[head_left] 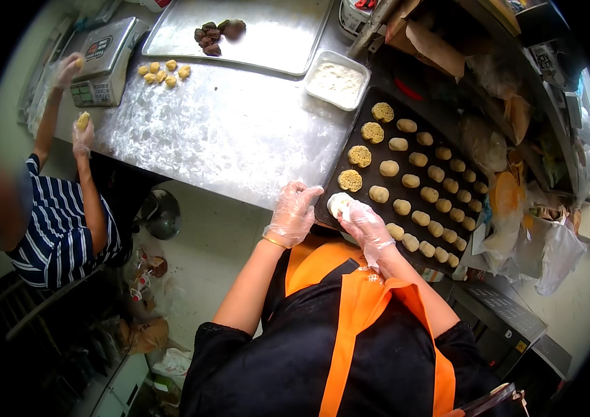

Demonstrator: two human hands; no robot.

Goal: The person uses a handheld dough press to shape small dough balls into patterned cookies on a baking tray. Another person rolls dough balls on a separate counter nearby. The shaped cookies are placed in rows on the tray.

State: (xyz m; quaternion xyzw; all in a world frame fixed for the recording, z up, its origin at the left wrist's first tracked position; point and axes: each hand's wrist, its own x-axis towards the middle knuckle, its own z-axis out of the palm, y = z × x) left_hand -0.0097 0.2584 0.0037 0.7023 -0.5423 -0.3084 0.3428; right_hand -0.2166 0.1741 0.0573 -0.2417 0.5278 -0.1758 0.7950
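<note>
Both of my hands wear clear plastic gloves. My right hand (366, 226) is closed round a white rounded piece (340, 204) at the near left corner of the dark baking tray (342, 156); its exact kind is partly hidden by the fingers. Just left of that corner, my left hand (293, 213) hovers over the table's front edge, fingers loosely apart and holding nothing I can see. On the tray stand rows of pale dough balls (410, 181). Several patterned, flattened yellow cakes (359, 156) line its left side.
A white tub of flour (337, 80) stands beyond the tray. The metal table (218, 125) is dusted with flour and bears yellow dough lumps (163, 72), a metal tray (267, 42) with dark filling pieces (210, 37), and a scale (104, 61). At left, a co-worker (62, 222) handles yellow dough.
</note>
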